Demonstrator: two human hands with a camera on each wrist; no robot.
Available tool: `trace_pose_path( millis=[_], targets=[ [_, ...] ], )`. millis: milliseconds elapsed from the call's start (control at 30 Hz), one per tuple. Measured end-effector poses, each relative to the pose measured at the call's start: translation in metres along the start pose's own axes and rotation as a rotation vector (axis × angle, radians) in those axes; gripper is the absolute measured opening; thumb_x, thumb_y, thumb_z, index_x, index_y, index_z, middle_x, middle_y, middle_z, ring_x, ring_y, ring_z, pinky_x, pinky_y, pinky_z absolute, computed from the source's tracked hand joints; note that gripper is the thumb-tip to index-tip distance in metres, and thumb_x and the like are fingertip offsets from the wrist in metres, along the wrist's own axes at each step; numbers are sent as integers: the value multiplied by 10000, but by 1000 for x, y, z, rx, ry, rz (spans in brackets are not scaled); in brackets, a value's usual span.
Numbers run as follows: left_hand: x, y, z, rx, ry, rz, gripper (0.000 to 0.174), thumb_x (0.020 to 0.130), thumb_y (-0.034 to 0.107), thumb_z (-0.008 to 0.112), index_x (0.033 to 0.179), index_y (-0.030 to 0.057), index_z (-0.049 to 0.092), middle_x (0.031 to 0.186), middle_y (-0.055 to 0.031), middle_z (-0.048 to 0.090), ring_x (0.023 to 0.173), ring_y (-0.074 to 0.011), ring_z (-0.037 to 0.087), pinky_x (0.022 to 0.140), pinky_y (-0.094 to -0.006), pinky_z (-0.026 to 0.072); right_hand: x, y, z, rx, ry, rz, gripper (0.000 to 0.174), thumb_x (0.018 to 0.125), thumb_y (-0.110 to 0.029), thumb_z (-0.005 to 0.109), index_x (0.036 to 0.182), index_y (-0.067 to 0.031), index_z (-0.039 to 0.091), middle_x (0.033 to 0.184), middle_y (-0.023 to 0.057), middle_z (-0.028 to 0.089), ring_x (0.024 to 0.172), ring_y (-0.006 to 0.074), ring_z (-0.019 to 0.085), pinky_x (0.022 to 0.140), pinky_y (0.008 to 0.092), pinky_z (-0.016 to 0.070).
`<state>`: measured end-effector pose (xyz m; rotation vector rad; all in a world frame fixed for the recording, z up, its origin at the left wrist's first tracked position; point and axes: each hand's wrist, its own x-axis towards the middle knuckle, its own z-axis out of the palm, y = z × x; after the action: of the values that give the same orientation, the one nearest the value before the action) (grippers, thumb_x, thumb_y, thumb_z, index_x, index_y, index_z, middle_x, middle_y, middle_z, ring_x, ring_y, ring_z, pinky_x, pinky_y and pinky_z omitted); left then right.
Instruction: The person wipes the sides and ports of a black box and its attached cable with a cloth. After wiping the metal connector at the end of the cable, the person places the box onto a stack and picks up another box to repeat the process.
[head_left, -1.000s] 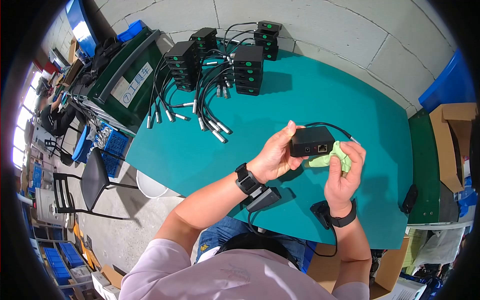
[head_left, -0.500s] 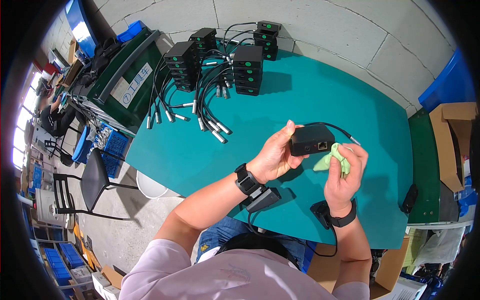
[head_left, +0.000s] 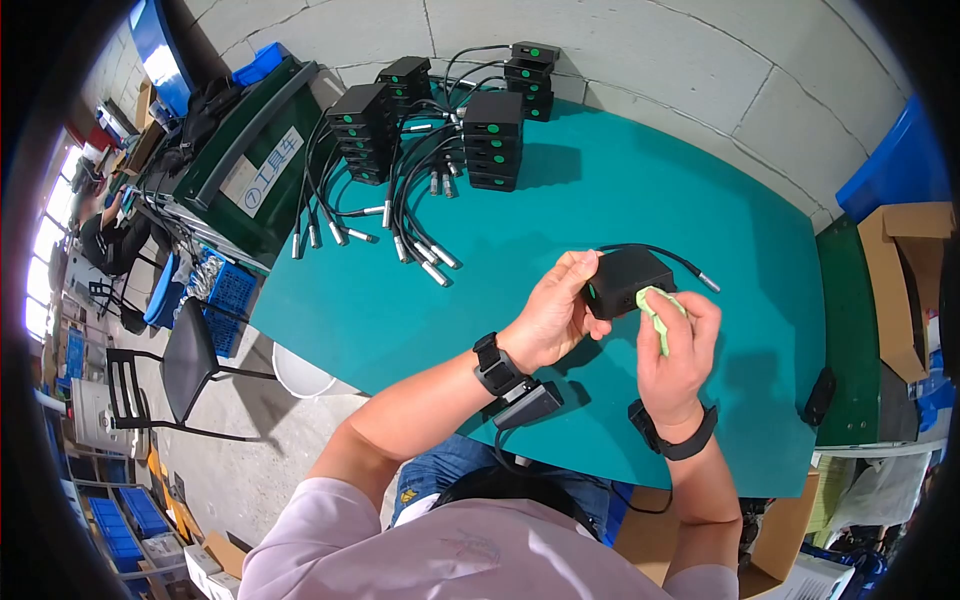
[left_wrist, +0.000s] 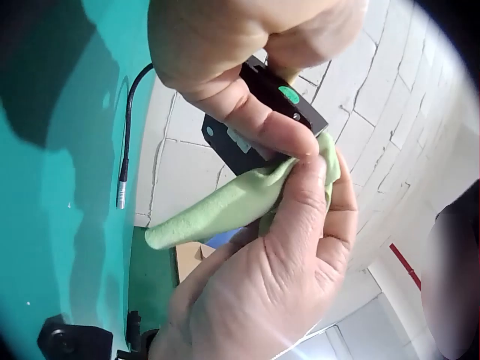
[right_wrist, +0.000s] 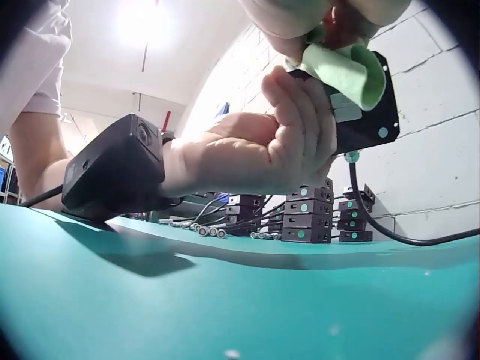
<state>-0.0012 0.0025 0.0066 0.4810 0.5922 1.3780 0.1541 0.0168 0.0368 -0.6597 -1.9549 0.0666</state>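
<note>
A black box (head_left: 628,280) is gripped by the left hand (head_left: 552,312), thumb on its top edge and fingers beneath, held above the green table. From the box's far side a black cable (head_left: 668,252) runs right to a silver plug (head_left: 709,283). The right hand (head_left: 677,362) pinches a light green cloth (head_left: 657,306) against the box's right corner. In the left wrist view the cloth (left_wrist: 225,207) hangs from the right hand's thumb and fingers (left_wrist: 296,217). In the right wrist view a pale label (right_wrist: 346,109) shows on the box's underside.
Stacks of black boxes (head_left: 492,140) with green dots stand at the table's back left, their cables and silver plugs (head_left: 433,272) spread in front. A green tool cabinet (head_left: 250,170) adjoins the left edge. An open cardboard box (head_left: 893,300) is at the right, and a black object (head_left: 819,398) near the table's right edge.
The box has turned, so its port face is no longer seen and a green dot shows at its left end. The right hand and cloth have moved left onto its corner.
</note>
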Motion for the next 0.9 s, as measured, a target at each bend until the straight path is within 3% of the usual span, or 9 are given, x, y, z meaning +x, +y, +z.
trace_pose_path(
  millis=[100, 200, 567, 633, 800, 900],
  targets=[
    [1, -1, 2, -84, 5, 11, 267, 934, 351, 459, 1036, 112, 397, 787, -99, 579, 507, -157, 585, 432, -251, 496, -2, -4, 0, 39, -95, -104, 294, 723, 62, 651, 999, -31, 613, 943, 101, 484, 739, 218, 584, 590, 288, 493],
    [0, -2, 6, -3, 18, 47, 331, 920, 395, 472, 1047, 91, 441, 820, -82, 585, 515, -127, 561, 403, -201, 457, -1, -5, -1, 59, -84, -48, 313, 699, 71, 657, 991, -33, 614, 940, 99, 487, 738, 220, 582, 585, 283, 492],
    [0, -2, 4, -18, 34, 52, 246, 932, 335, 469, 1033, 117, 419, 868, -83, 575, 588, -141, 581, 418, -225, 467, 0, -4, -1, 21, -62, -4, 323, 680, 72, 661, 980, -40, 614, 928, 98, 502, 730, 234, 590, 569, 298, 497],
    [-1, -1, 5, -26, 22, 53, 237, 934, 329, 467, 1032, 119, 418, 880, -84, 573, 600, -144, 584, 420, -226, 469, -3, -7, 2, 53, -114, -90, 287, 712, 69, 647, 977, -35, 611, 926, 99, 504, 732, 224, 593, 562, 296, 496],
    [-1, 0, 5, -2, 19, 48, 249, 931, 331, 470, 1037, 111, 418, 888, -92, 573, 587, -140, 581, 418, -227, 470, 0, -4, -1, 51, -66, 5, 289, 695, 74, 652, 962, -31, 619, 931, 104, 508, 728, 222, 596, 563, 288, 500],
    [-2, 1, 12, -33, 91, 56, 260, 933, 332, 465, 1040, 100, 419, 865, -96, 577, 543, -137, 570, 417, -219, 467, -1, -8, 1, 107, -137, -102, 271, 712, 75, 644, 961, -31, 619, 929, 97, 505, 717, 214, 596, 553, 289, 497]
  ],
)
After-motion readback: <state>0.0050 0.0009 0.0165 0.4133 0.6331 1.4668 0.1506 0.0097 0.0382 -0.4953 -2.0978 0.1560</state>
